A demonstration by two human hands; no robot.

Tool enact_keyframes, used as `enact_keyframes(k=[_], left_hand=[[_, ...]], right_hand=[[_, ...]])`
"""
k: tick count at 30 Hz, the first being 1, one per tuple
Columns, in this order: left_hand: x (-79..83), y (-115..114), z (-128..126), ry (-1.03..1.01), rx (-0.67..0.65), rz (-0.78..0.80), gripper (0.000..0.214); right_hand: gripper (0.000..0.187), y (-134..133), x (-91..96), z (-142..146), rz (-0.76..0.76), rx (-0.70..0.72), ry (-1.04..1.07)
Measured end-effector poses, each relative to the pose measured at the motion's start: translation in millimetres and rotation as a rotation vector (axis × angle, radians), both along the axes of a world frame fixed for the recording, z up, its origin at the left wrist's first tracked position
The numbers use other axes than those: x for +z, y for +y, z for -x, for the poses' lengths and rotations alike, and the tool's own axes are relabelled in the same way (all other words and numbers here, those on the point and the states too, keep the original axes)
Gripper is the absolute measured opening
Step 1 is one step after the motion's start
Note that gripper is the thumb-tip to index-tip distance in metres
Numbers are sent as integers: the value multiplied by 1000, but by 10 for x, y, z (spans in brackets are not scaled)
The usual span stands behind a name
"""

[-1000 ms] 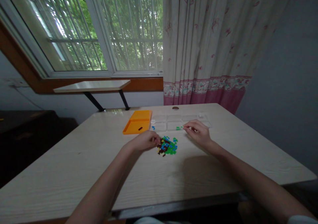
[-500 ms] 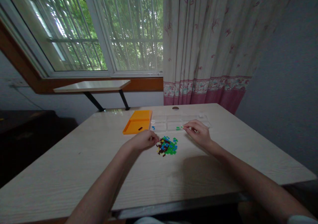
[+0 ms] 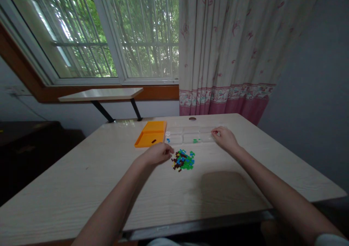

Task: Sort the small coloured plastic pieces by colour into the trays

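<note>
A pile of small coloured pieces (image 3: pixel 183 160), green, blue, brown and yellow, lies on the pale wooden table (image 3: pixel 81 180). My left hand (image 3: pixel 157 154) rests curled just left of the pile, fingertips pinched together. My right hand (image 3: pixel 225 138) hovers over the right part of a clear compartment tray (image 3: pixel 188 135), fingers pinched on a tiny reddish piece. Green pieces (image 3: pixel 195 141) lie in a middle compartment and blue ones (image 3: pixel 168 140) in the leftmost.
An orange lid or tray (image 3: pixel 151 133) with one dark piece in it sits left of the clear tray. A small dark round object (image 3: pixel 192 118) lies near the table's far edge. Behind are a window, a shelf (image 3: pixel 100 94) and a curtain (image 3: pixel 231 49).
My right hand has left the green pieces' compartment and moved right and farther back over the tray. My left hand has stayed by the pile.
</note>
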State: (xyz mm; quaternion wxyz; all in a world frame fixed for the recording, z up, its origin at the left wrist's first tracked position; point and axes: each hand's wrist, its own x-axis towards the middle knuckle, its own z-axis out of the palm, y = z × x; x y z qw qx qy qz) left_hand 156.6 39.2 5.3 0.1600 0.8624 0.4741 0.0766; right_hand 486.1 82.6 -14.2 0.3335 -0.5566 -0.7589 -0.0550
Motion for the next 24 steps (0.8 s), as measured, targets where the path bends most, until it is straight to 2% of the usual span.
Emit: enact_keyframes(k=[4,9,18,24], left_hand=[[31,-19,-24,-5,-25,-16,25],[62,-42,-32,7,-33,-34,24],[72,-70,-77,22,-28,-59,21],[91,-102,-132,41,-24,-92,23]], right_hand=[[18,10,-33,9,-22,0,-6],[17,-96,9,143,-46,68,6],[17,-477,27,621,49,399,-42],[16,-553,-9,703,62,465,-66]])
